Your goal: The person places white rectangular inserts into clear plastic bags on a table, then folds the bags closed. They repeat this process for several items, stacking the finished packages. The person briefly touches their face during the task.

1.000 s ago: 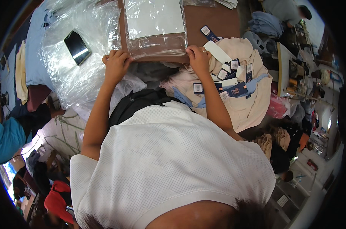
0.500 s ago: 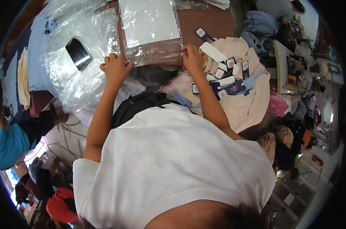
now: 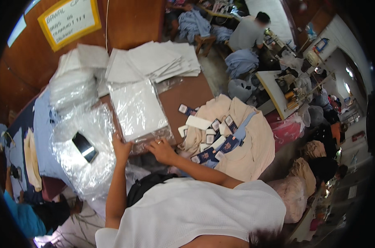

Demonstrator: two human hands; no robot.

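A clear plastic bag (image 3: 140,110) with a flat white sheet inside lies on the brown tabletop in front of me. My left hand (image 3: 122,148) is at its near left corner, fingers closed on the plastic edge and thumb pointing right. Close beside it, my right hand (image 3: 162,152) pinches the loose near flap, which looks crumpled under the fingers. The fingertips of both hands are partly hidden by glare and folds. To the right of my right hand, several dark blue and white tags (image 3: 228,144) rest on a heap of beige garments (image 3: 253,151).
Left of the bag, a phone (image 3: 84,147) lies on loose clear plastic bags (image 3: 67,165). Behind are stacked packed bags (image 3: 73,89) and fanned white sheets (image 3: 154,60). A co-worker in grey (image 3: 245,35) sits at a machine, far right; another in blue (image 3: 24,215) is at left.
My right hand has moved left along the bag's near edge, closer to my left hand. The view has tilted up, bringing the back wall and more of the tabletop into sight.
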